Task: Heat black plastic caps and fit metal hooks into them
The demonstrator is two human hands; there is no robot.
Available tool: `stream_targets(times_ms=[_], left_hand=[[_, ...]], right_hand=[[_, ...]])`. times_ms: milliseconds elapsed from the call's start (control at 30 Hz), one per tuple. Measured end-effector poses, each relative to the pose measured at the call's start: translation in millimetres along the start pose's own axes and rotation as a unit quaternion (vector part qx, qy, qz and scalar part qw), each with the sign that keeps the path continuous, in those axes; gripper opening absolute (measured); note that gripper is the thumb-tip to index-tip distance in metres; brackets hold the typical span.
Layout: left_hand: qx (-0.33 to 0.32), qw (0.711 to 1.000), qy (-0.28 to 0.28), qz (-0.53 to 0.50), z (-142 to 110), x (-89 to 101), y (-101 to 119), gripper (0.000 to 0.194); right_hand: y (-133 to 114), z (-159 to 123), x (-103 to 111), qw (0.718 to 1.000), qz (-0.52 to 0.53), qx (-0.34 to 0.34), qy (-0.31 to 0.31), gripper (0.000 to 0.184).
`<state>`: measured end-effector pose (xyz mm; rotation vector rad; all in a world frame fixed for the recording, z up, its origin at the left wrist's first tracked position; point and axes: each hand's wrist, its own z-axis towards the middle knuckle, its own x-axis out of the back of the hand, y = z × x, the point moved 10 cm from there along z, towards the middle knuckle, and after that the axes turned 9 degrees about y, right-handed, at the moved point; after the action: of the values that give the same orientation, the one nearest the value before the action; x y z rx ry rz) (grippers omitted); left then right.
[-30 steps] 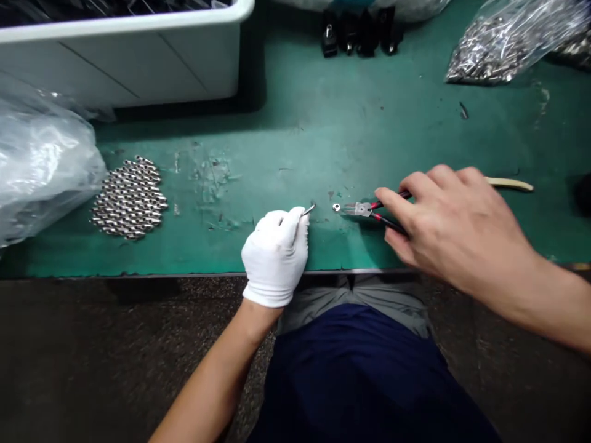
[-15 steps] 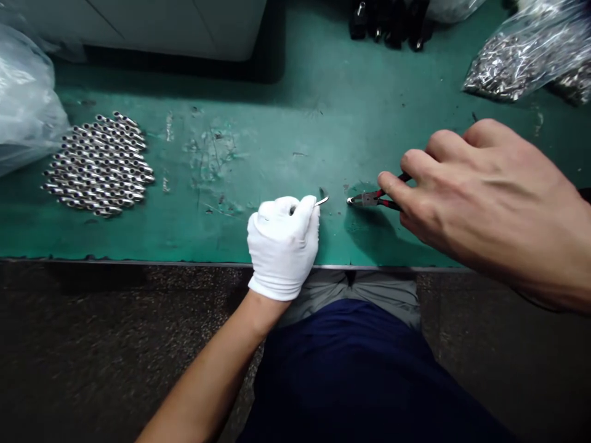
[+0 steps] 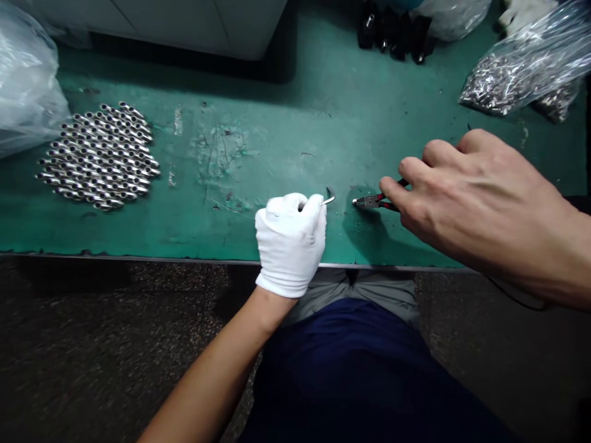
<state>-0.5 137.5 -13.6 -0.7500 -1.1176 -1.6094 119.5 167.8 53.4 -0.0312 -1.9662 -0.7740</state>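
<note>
My left hand (image 3: 292, 237), in a white glove, is closed near the front edge of the bench. A thin, curved metal piece (image 3: 329, 200) sticks out to the right from between its thumb and finger; the rest of it is hidden in the glove. My bare right hand (image 3: 466, 197) is wrapped round a pair of pliers (image 3: 369, 202) with red and black handles. The pliers' jaws point left towards the glove, with a small shiny bit (image 3: 354, 201) at their tip. A short gap separates the jaws from the curved piece.
Many short metal tubes (image 3: 104, 157) stand packed together on the green bench (image 3: 277, 141) at left. Beside them is a plastic bag (image 3: 28, 86). A grey box (image 3: 194, 24) and several black parts (image 3: 394, 31) lie at the back. Bags of small metal parts (image 3: 503, 80) sit back right.
The whole view has shifted slightly, so the bench items appear a little displaced. Both hands keep the same grips, and the gap between pliers and curved piece looks about the same.
</note>
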Motion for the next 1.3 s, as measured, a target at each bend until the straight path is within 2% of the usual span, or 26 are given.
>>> stream_targets(times_ms=[167, 400, 600, 800, 933, 1033, 1133, 1233, 1300], left_hand=[[0.006, 1.000, -0.009, -0.013, 0, -0.1, 0, 0.026], [-0.004, 1.000, 0.014, -0.017, 1, 3.2, 1, 0.024], [0.008, 0.999, 0.010, -0.030, 0, 2.5, 0, 0.023], [0.005, 1.000, 0.014, -0.018, 2, 4.7, 1, 0.023], [0.005, 1.000, 0.010, -0.005, 2, 4.8, 2, 0.023], [0.005, 1.000, 0.007, 0.000, 3, 4.5, 2, 0.022], [-0.002, 1.000, 0.018, -0.006, 3, 6.4, 3, 0.022], [-0.003, 1.000, 0.029, -0.012, 2, 7.8, 3, 0.022], [0.000, 0.999, 0.029, -0.016, 2, 6.9, 2, 0.022]], right_hand=[[-2, 1, 2, 1.000, -0.006, 0.012, -0.004, 0.014], [-3, 4, 11, 0.999, -0.025, 0.026, -0.010, 0.016], [-5, 5, 16, 0.999, 0.001, 0.042, 0.014, 0.030], [-1, 10, 13, 0.996, 0.073, 0.047, 0.025, 0.020], [1, 12, 14, 0.994, 0.089, 0.049, 0.041, 0.024], [-2, 12, 19, 0.994, 0.080, 0.069, 0.043, 0.033], [-5, 14, 22, 0.995, 0.051, 0.087, 0.018, 0.037], [-7, 16, 22, 0.996, 0.002, 0.094, -0.003, 0.037], [-8, 16, 23, 0.995, -0.019, 0.098, 0.007, 0.033]])
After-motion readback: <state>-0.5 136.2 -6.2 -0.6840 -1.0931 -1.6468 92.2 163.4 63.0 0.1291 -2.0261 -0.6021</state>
